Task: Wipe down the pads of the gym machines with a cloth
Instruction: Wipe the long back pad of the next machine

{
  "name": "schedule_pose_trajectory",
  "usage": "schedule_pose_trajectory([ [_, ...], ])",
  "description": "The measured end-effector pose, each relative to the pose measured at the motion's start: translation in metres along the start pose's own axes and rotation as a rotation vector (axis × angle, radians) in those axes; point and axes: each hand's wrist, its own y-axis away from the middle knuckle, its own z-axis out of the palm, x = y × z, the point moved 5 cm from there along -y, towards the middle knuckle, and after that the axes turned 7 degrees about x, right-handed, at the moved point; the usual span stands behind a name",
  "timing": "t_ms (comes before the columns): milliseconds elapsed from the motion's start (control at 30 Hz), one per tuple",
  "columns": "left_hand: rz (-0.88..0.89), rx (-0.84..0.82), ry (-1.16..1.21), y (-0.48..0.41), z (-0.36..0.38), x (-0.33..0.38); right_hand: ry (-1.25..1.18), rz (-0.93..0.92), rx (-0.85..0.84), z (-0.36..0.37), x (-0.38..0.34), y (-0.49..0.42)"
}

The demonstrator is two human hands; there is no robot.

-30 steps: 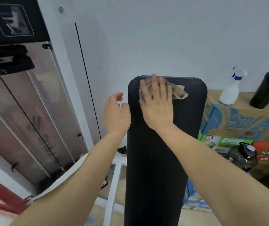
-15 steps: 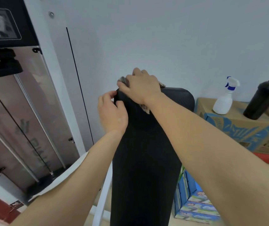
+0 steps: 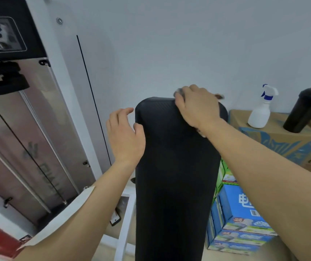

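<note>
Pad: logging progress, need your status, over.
Right hand grips cloth over pad top edge. Left hand open, thumb on pad side. Nothing in the way.

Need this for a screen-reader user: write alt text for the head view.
A right hand grips a crumpled grey-brown cloth on the top edge of a long black gym pad; the left hand rests against the pad's left edge.

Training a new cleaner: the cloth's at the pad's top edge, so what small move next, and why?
Probably drag the right hand and cloth down the pad: the cloth is bunched at its top right corner, the face below is bare, and the left hand touches the left edge.
</note>
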Motion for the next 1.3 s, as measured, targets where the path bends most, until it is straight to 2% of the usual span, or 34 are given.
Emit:
schedule_pose_trajectory([
  [100, -0.003, 0.012, -0.016, 0.001, -0.007, -0.016, 0.078, -0.14, 0.082, 0.012, -0.043, 0.008],
  [300, -0.077, 0.022, 0.021, 0.036, 0.005, -0.051, 0.123, -0.357, 0.197, 0.037, -0.053, 0.068],
  [500, -0.075, -0.044, -0.013, 0.075, 0.004, -0.074, 0.094, -0.635, -0.007, 0.084, -0.067, 0.208],
  [633, -0.076, -0.041, -0.037, 0.075, -0.012, -0.073, 0.121, -0.775, -0.101, 0.08, -0.066, 0.179],
  [667, -0.072, -0.033, -0.03, 0.073, -0.016, -0.069, 0.131, -0.75, -0.063, 0.071, -0.066, 0.149],
  [767, -0.1, -0.008, -0.006, 0.065, -0.023, -0.059, 0.11, -0.505, 0.032, 0.035, -0.063, 0.052],
  [867, -0.151, 0.016, 0.01, 0.068, -0.024, -0.065, 0.108, -0.394, 0.11, 0.027, -0.069, 0.034],
  [967, -0.185, 0.003, -0.004, 0.086, -0.022, -0.083, 0.097, -0.424, 0.096, 0.051, -0.084, 0.093],
  [1167, -0.236, -0.155, -0.025, 0.136, -0.014, -0.117, 0.088, -0.768, -0.092, 0.117, -0.091, 0.272],
  [1233, -0.252, -0.192, -0.034, 0.146, -0.015, -0.119, 0.139, -0.885, -0.171, 0.12, -0.081, 0.299],
  [1300, -0.264, -0.223, -0.041, 0.147, -0.015, -0.114, 0.165, -0.944, -0.194, 0.111, -0.068, 0.286],
])
